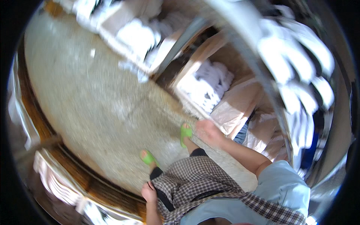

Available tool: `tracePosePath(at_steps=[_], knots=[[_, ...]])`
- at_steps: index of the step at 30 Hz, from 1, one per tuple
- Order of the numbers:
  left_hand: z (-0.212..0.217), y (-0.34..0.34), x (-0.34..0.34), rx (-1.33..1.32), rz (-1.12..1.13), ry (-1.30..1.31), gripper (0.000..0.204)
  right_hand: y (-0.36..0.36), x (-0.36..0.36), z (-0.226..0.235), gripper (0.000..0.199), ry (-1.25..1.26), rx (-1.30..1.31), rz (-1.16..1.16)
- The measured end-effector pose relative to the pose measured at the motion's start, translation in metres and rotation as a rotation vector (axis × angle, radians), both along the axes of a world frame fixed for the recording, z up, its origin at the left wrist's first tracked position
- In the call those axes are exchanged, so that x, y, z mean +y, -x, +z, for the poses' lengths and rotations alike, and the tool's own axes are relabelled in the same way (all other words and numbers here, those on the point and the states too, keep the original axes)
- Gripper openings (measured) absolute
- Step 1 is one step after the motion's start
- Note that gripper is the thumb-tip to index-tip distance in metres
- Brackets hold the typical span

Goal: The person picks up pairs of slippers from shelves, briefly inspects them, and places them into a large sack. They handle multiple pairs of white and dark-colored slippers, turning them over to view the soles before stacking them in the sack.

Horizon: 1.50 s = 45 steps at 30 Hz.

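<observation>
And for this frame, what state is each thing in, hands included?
Checked apron: worn, creased.
Left hand: beside the apron; grip unclear.
Beige bin: open-topped, partly filled.
White items in the bin: heaped loosely.
Right hand: blurred, near the bin; grip unclear.
Green slippers: worn.
White pieces at upper right: overlapping, blurred.

Strong light leaves white bundles [137, 37] at upper centre and white pieces [275, 56] at upper right glaring, nearly featureless. Motion blur smears the scene, the right hand [210, 132] included; fisheye distortion curves edges toward the black rim.
</observation>
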<state>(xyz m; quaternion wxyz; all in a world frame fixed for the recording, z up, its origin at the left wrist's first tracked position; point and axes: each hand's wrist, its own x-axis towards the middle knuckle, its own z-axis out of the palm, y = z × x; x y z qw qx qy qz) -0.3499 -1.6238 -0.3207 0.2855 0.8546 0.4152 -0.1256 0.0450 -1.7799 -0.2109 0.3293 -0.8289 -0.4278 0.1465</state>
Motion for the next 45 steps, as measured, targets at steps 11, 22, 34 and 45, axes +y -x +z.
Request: tracePosePath(at_steps=[11,22,34,45], knots=[[0.065,-0.059,0.101,0.3,-0.187,0.046,0.077,0.012,-0.1,0.33,0.017,-0.458,-0.531,-0.492],[0.084,-0.137,0.06,0.046,0.096,0.403,0.05,-0.326,-0.386,0.267,0.022,0.299,-0.246,-1.357],[0.08,-0.128,0.005,0.282,-0.205,0.47,0.053,-0.41,-0.456,0.244,0.023,-0.476,0.099,-1.404],[0.143,-0.209,0.059,-0.031,-0.478,0.339,0.053,-0.088,-0.43,0.343,0.027,-1.562,0.68,-1.239]])
